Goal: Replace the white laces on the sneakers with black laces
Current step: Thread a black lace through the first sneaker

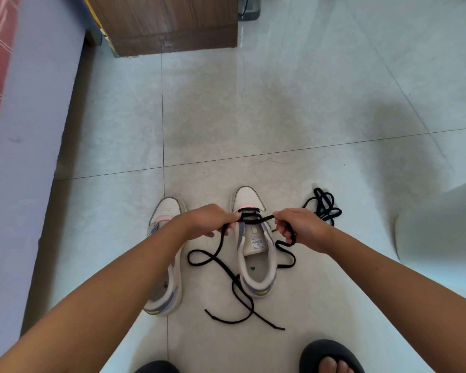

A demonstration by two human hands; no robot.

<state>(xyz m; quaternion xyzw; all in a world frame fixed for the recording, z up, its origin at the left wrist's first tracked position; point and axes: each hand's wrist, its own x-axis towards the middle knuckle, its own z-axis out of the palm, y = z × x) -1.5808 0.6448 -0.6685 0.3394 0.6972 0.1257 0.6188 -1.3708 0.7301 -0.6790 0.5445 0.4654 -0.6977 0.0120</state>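
While the unlaced sneaker (167,254) lies at seven o'clock on the tiled floor (280,103), the left hand (210,219) and right hand (299,227) each pinch the black lace (226,267) threaded through the second sneaker (256,251); a spare black lace (324,208) lies bundled at four o'clock.

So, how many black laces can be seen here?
2. One black lace is threaded through the right sneaker, held by the left hand and the right hand. The spare lace lies bunched on the floor, to the right.
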